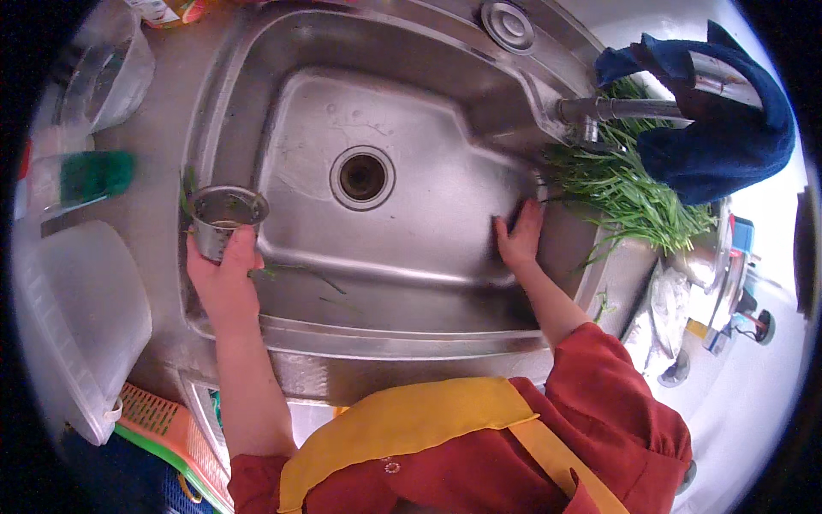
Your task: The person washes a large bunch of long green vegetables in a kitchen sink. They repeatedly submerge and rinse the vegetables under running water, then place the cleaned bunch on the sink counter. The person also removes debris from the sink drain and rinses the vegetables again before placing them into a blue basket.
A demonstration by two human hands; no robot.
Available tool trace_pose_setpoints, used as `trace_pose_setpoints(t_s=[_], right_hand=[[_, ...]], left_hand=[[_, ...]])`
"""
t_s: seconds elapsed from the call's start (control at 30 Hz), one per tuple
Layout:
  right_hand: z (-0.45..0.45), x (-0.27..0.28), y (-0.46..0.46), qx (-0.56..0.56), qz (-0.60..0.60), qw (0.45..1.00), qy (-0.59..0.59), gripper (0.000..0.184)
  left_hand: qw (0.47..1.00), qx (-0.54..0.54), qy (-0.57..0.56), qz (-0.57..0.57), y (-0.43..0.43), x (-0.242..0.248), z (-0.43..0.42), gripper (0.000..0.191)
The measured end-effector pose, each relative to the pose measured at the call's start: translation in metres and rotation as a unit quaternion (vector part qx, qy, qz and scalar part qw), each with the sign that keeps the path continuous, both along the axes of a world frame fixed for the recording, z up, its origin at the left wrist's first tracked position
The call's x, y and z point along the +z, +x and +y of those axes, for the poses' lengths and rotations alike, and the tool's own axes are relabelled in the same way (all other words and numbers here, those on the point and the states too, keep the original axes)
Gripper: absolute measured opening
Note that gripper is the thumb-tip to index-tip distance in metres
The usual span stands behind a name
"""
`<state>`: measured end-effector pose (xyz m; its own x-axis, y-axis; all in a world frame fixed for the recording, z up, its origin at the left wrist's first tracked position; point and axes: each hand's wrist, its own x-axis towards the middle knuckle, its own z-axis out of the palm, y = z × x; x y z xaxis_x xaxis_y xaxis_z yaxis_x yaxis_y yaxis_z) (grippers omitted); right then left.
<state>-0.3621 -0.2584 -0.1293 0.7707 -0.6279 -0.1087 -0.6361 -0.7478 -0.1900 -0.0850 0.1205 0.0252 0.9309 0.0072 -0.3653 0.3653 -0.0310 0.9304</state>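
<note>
A metal sink strainer basket [229, 215] with scraps of green leaves on its rim is held in my left hand [225, 276], over the left side of the stainless steel sink [424, 212]. My right hand [521, 236] rests near the sink's right wall, thumb apart from the fingers, with nothing seen in it. The round drain hole [361, 178] lies uncovered in the sink floor. A few green leaf bits lie along the near side of the sink. Just beyond the right wall is a heap of long green leaves [642, 193].
A dark blue cloth [719, 141] hangs over the faucet [636, 109] at the right. A round metal lid [508, 26] sits behind the sink. Translucent plastic containers [90, 308] stand at the left, above orange and green baskets [154, 414]. A crumpled plastic bag [664, 315] lies at the right.
</note>
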Motion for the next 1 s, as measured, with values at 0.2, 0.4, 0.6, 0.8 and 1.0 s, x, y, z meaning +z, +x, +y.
trace_pose_setpoints(t_s=[0.2,0.4,0.6,0.8,1.0], right_hand=[[0.043,-0.027,0.03,-0.038,0.015,0.997,-0.068,0.091],[0.108,-0.009,0.082,0.198,-0.039,0.969,0.14,0.084],[0.161,0.023,0.153,0.404,-0.172,0.84,0.319,0.075],[0.188,0.04,0.134,0.388,-0.107,0.784,0.472,0.065],[0.22,-0.009,0.183,0.51,-0.184,0.818,0.191,0.047]], left_hand=[[0.998,0.015,-0.062,0.016,0.003,-0.003,-0.001,0.033],[0.998,0.011,-0.055,0.013,0.006,-0.015,0.013,0.037],[0.999,0.001,-0.004,-0.036,0.008,0.0,-0.004,0.037],[0.992,-0.007,-0.047,-0.115,0.001,-0.004,0.013,0.041],[0.987,0.004,-0.072,-0.146,0.001,0.002,0.009,0.049]])
